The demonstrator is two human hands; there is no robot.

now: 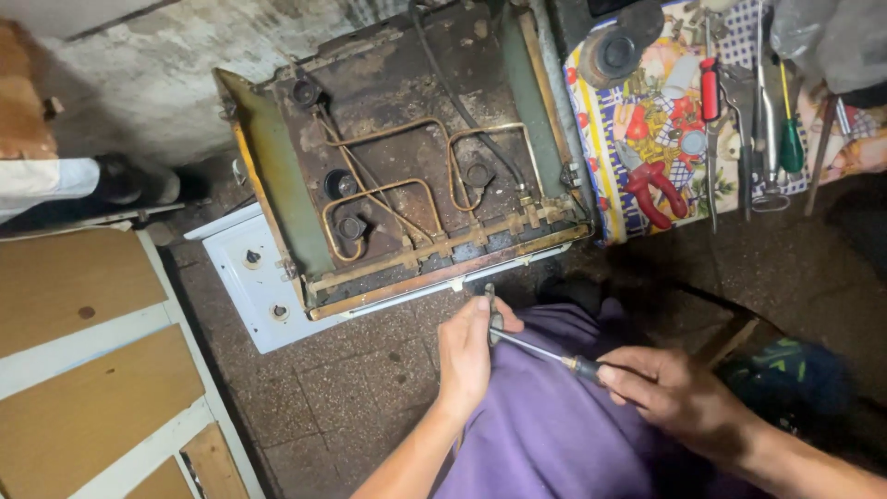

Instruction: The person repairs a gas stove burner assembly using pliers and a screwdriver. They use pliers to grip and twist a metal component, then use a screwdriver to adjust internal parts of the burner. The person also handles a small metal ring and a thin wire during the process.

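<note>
**Stove opened up, small part under the screwdriver**

Nearest the camera, over a purple-clad lap, the right hand (670,393) is wrapped closed around the dark handle of a screwdriver (540,351), whose thin shaft runs up and left to the left hand (467,351). That hand is pinched around a small grey metal part (492,314), with the tip meeting it between the fingers (what the part is cannot be told).

Just beyond, on the tiled floor, lies the gas stove (407,176), its top off and the rusty inside bare: copper gas pipes (388,189) loop to burner bases with no caps. So the stripping-down looks largely done, while the pipework remains in place and nothing appears refitted.

Farther right, along the floor's far edge, a patterned cloth (637,120) carries red pliers (651,189), a green-handled screwdriver (790,139) and other tools.
</note>
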